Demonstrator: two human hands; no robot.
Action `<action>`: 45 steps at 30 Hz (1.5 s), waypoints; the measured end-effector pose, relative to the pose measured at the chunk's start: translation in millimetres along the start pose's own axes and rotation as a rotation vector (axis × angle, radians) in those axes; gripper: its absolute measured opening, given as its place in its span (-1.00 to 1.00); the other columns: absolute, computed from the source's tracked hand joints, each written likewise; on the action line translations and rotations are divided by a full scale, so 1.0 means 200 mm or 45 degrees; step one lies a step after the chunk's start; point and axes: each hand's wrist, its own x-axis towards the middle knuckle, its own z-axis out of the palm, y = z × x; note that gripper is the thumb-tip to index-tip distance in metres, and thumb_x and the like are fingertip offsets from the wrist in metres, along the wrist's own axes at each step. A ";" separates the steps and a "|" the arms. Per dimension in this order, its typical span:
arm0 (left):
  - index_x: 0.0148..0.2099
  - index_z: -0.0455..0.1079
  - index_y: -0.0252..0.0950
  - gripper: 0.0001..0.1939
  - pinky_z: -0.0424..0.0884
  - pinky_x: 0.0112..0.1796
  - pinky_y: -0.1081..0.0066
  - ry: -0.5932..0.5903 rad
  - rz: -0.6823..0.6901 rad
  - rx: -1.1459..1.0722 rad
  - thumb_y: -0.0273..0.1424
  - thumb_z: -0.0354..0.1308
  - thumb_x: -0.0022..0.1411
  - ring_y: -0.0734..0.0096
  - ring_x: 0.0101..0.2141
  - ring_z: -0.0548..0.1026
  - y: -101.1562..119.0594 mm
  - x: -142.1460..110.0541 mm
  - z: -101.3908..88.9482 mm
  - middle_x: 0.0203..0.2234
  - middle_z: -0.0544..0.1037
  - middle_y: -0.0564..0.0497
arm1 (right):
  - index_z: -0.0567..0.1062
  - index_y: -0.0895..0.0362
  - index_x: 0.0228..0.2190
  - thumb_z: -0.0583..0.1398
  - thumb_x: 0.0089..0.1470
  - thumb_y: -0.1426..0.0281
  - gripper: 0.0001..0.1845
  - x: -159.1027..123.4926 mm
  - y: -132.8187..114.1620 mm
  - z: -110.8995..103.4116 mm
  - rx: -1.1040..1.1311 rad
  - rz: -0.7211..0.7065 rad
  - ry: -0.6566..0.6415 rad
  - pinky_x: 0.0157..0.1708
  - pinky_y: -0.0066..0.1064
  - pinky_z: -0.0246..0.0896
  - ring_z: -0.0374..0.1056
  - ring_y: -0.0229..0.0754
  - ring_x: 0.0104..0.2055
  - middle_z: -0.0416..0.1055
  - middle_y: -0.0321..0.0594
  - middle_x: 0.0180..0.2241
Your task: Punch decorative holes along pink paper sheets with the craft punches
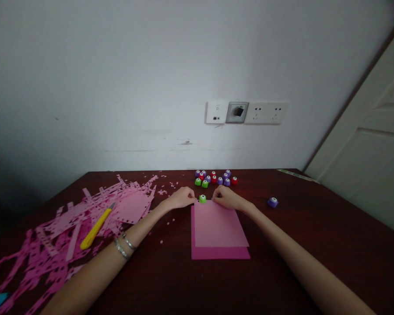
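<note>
A light pink sheet of paper (218, 225) lies over a darker pink sheet (221, 253) in front of me. At its far left corner my left hand (183, 197) is closed, fingers pinched on the paper's edge. My right hand (227, 197) pinches the far edge of the same light sheet near its right corner. Between both hands, a small green craft punch (202, 198) sits at the paper's far edge. Whether the paper is inside the punch's slot I cannot tell.
Several purple, red and green punches (213, 179) cluster near the wall. A purple punch (272, 202) stands alone at right. Punched pink paper scraps (131, 208) heap at left, with a yellow utility knife (96, 227) on top. Tiny paper cutouts (162, 192) are scattered nearby.
</note>
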 end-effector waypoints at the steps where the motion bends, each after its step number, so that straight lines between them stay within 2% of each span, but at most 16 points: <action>1: -0.54 0.34 -0.35 -0.77 0.10 -0.51 0.50 0.006 0.000 0.004 -0.34 0.00 0.06 0.54 -0.56 0.27 0.00 0.00 0.00 -0.63 0.36 0.07 | 0.46 0.23 -0.60 0.06 -0.13 0.53 -0.82 0.00 0.00 0.00 -0.001 0.003 0.009 -0.52 -0.54 0.08 0.28 -0.30 -0.50 0.43 -0.21 -0.53; 20: -0.55 0.31 -0.34 -0.72 0.10 -0.53 0.48 0.044 0.054 0.008 -0.26 0.00 0.08 0.52 -0.57 0.27 -0.04 0.02 0.02 -0.63 0.37 0.07 | 0.45 0.23 -0.57 0.07 -0.09 0.53 -0.83 -0.01 -0.03 0.00 -0.066 -0.026 0.062 -0.49 -0.52 0.06 0.28 -0.29 -0.48 0.43 -0.21 -0.52; 23: -0.56 0.27 -0.33 -0.70 0.09 -0.54 0.48 0.064 0.031 0.003 -0.25 0.00 0.09 0.53 -0.59 0.25 -0.04 0.02 0.02 -0.65 0.34 0.08 | 0.44 0.22 -0.56 0.09 -0.04 0.45 -0.84 -0.01 -0.03 -0.01 -0.086 -0.010 0.123 -0.51 -0.50 0.04 0.26 -0.28 -0.49 0.41 -0.22 -0.53; 28: -0.61 0.21 -0.32 -0.63 0.06 -0.55 0.47 0.200 0.006 0.016 -0.19 -0.02 0.12 0.53 -0.61 0.23 -0.05 0.03 -0.03 -0.68 0.30 0.09 | 0.38 0.19 -0.61 0.10 0.03 0.21 -0.66 0.00 -0.05 -0.03 -0.034 0.063 0.229 -0.58 -0.50 -0.02 0.20 -0.32 -0.56 0.34 -0.27 -0.61; 31: -0.62 0.21 -0.32 -0.59 0.06 -0.54 0.48 0.263 -0.009 -0.016 -0.13 -0.01 0.11 0.53 -0.60 0.23 -0.03 0.03 -0.08 -0.68 0.29 0.10 | 0.37 0.20 -0.62 0.10 0.02 0.09 -0.56 0.02 -0.08 -0.06 0.128 0.178 0.143 -0.64 -0.53 -0.02 0.17 -0.35 -0.63 0.31 -0.28 -0.66; 33: -0.62 0.22 -0.32 -0.57 0.07 -0.55 0.48 0.221 -0.019 -0.061 -0.10 0.00 0.11 0.53 -0.61 0.23 0.00 0.03 -0.11 -0.70 0.28 0.10 | 0.36 0.20 -0.65 0.08 0.02 0.05 -0.51 0.04 -0.11 -0.07 0.236 0.246 0.010 -0.68 -0.54 0.00 0.16 -0.38 -0.68 0.31 -0.28 -0.69; 39: -0.59 0.24 -0.31 -0.54 0.04 -0.63 0.51 -0.030 -0.116 -0.294 0.00 0.05 0.04 0.59 -0.69 0.18 0.08 0.06 -0.16 -0.76 0.22 0.13 | 0.39 0.22 -0.68 0.12 -0.05 -0.02 -0.45 0.10 -0.19 -0.10 0.355 0.381 -0.304 -0.77 -0.58 -0.06 0.10 -0.43 -0.75 0.27 -0.31 -0.74; 45: -0.59 0.31 -0.34 -0.52 0.03 -0.64 0.49 -0.313 -0.216 -0.430 0.03 0.15 -0.07 0.60 -0.67 0.15 0.09 0.12 -0.15 -0.70 0.27 0.08 | 0.41 0.25 -0.67 0.16 -0.08 -0.01 -0.46 0.13 -0.17 -0.08 0.439 0.452 -0.483 -0.76 -0.58 -0.05 0.06 -0.45 -0.75 0.25 -0.34 -0.77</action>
